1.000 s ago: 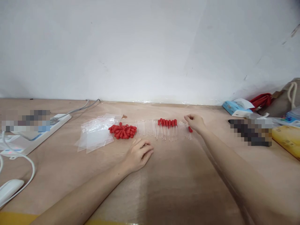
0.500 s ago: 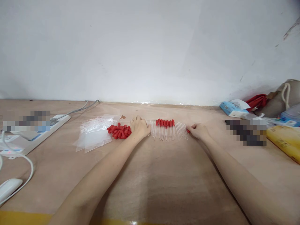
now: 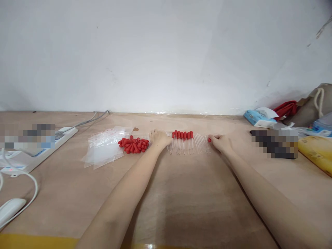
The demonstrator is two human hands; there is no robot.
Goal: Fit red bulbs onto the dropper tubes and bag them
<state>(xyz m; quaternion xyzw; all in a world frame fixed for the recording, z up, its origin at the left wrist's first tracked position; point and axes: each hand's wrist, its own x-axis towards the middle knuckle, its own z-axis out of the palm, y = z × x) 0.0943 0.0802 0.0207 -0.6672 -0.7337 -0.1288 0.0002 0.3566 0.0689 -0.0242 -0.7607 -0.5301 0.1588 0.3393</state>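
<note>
A row of clear glass dropper tubes (image 3: 201,143) lies side by side on the table, and several in the middle wear red rubber bulbs (image 3: 183,135) on their far ends. My left hand (image 3: 159,139) rests over the left part of the row, thumb and fingers apart; what lies under its palm is hidden. Just left of it is a pile of loose red rubber bulbs (image 3: 133,145). At the row's right end, my right hand (image 3: 219,142) pinches a single red dropper bulb (image 3: 209,139) between thumb and fingertips, close to the outermost tube.
Clear plastic bags (image 3: 103,148) lie left of the bulb pile. Farther left are a white power strip (image 3: 57,145) and a white cable (image 3: 32,180). A blue tissue pack (image 3: 259,118), a yellow pack (image 3: 316,152) and a blurred-out dark item (image 3: 272,145) are on the right. A wall closes off the back.
My left hand has shifted right along the tubes, uncovering more of the loose bulb pile. My right hand, still pinching its bulb, has moved slightly right, apart from the last tube.
</note>
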